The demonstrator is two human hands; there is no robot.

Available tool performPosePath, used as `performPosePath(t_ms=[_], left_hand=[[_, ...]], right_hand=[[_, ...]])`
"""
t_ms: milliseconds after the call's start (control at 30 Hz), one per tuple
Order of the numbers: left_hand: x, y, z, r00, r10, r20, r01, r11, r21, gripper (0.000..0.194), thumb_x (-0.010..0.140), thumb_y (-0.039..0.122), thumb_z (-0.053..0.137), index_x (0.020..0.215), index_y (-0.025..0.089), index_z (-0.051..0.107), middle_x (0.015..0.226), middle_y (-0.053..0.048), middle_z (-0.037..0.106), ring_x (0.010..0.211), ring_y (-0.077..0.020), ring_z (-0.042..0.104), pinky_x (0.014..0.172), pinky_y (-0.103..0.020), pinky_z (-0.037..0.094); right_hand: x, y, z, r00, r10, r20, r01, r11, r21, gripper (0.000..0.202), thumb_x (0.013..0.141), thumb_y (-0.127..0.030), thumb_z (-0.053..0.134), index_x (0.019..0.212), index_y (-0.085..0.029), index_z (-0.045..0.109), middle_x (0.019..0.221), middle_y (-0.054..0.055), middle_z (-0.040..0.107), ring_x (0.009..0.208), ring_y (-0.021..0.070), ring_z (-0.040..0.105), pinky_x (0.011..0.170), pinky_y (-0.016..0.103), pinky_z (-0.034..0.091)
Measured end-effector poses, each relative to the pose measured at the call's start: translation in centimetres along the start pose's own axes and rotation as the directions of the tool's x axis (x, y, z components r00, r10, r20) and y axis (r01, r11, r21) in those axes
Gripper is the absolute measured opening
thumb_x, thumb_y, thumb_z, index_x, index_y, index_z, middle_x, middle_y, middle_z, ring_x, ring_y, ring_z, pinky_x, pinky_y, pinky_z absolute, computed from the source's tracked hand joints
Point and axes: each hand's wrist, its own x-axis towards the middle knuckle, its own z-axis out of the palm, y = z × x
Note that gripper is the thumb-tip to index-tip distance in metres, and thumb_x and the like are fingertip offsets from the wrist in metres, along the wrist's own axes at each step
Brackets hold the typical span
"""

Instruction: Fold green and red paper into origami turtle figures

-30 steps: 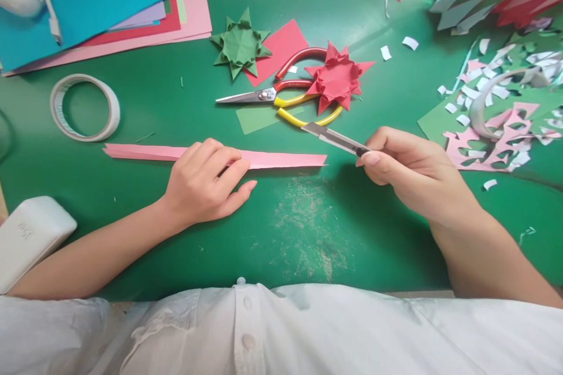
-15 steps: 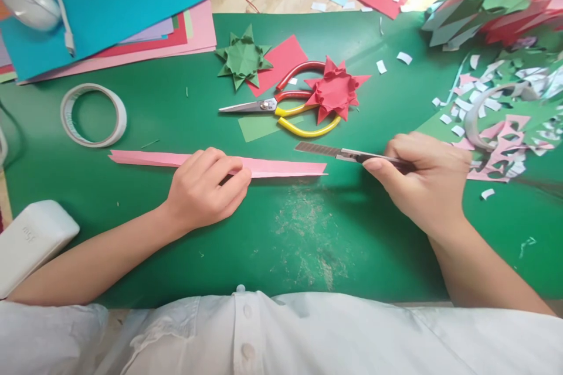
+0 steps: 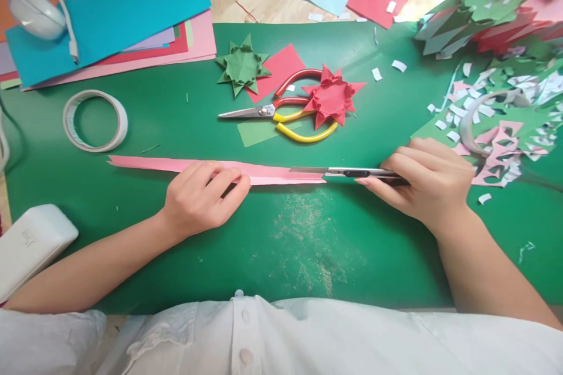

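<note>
A long folded strip of pink paper point(image 3: 147, 164) lies across the green mat point(image 3: 211, 272). My left hand point(image 3: 204, 196) is closed on the strip near its middle, fingers curled over it and hiding part of it. In my right hand point(image 3: 428, 184) is a utility knife point(image 3: 356, 173), its fingers wrapped round the handle. The long segmented blade points left and lies along the right end of the strip, seemingly inside the fold. Just beyond the strip are scissors point(image 3: 264, 111) with red and yellow handles. A red folded paper star point(image 3: 334, 96) rests on those handles.
A green paper star point(image 3: 243, 65) sits near a red paper piece point(image 3: 281, 70). To the left are a tape roll point(image 3: 70, 123), a white power bank point(image 3: 37, 249), and a mouse point(image 3: 37, 13) on stacked coloured paper point(image 3: 145, 6). Paper scraps point(image 3: 501, 149) and another tape roll point(image 3: 468, 135) lie right.
The knife has swung down so its blade, earlier just above the strip, now lies along its right end. My left hand keeps its hold. The whole view has shifted slightly.
</note>
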Motion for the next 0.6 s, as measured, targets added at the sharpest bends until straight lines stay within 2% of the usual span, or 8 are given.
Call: performPosePath(t_ms=[133,267,333,467,600], left_hand=[[-0.2,0.1,0.0,1.000,-0.014,0.010,0.014,1.000,-0.007,0.015,0.079,0.011,0.078,0.084,0.019,0.067,0.074,0.001,0.072,0.067,-0.0129,0.061,0.055,-0.027,0.043],[-0.1,0.0,0.1,1.000,-0.019,0.006,0.019,1.000,-0.022,0.011,0.083,0.018,0.079,0.085,0.018,0.068,0.076,0.000,0.073,0.067,-0.0136,0.059,0.055,-0.028,0.042],[-0.1,-0.2,0.2,1.000,-0.026,0.002,0.026,0.999,-0.041,0.010,0.086,0.019,0.077,0.086,0.018,0.067,0.075,0.000,0.073,0.066,-0.0139,0.059,0.055,-0.028,0.041],[-0.2,-0.2,0.0,0.997,-0.059,0.049,0.064,0.993,-0.097,0.013,0.087,0.010,0.072,0.096,0.018,0.067,0.075,0.000,0.072,0.064,-0.0124,0.059,0.055,-0.028,0.040],[-0.1,0.4,-0.7,0.987,-0.097,0.124,0.115,0.982,-0.147,0.019,0.090,0.005,0.064,0.102,0.020,0.066,0.080,0.002,0.072,0.062,-0.0087,0.059,0.055,-0.023,0.041]], right_hand=[[-0.1,0.0,0.0,0.999,-0.048,-0.020,0.049,0.999,0.015,0.049,0.092,-0.051,0.065,0.063,-0.021,0.040,0.051,-0.003,0.041,0.055,0.0122,0.032,0.054,0.028,0.027],[0.2,0.1,-0.2,0.994,-0.106,-0.036,0.107,0.994,0.023,0.048,0.092,-0.048,0.066,0.064,-0.021,0.039,0.052,-0.003,0.039,0.055,0.0123,0.032,0.052,0.028,0.026],[0.4,0.3,-0.5,0.989,-0.149,-0.012,0.149,0.989,0.005,0.046,0.093,-0.048,0.065,0.065,-0.021,0.040,0.055,-0.003,0.041,0.057,0.0125,0.034,0.053,0.027,0.028],[0.6,0.8,-1.4,0.961,-0.261,0.091,0.270,0.957,-0.109,0.039,0.091,-0.049,0.068,0.070,-0.022,0.050,0.059,-0.002,0.047,0.066,0.0144,0.038,0.061,0.027,0.033],[0.4,1.1,-1.6,0.955,-0.239,0.174,0.264,0.955,-0.136,0.028,0.092,-0.053,0.065,0.082,-0.026,0.062,0.074,0.000,0.060,0.074,0.0154,0.043,0.066,0.030,0.036]])
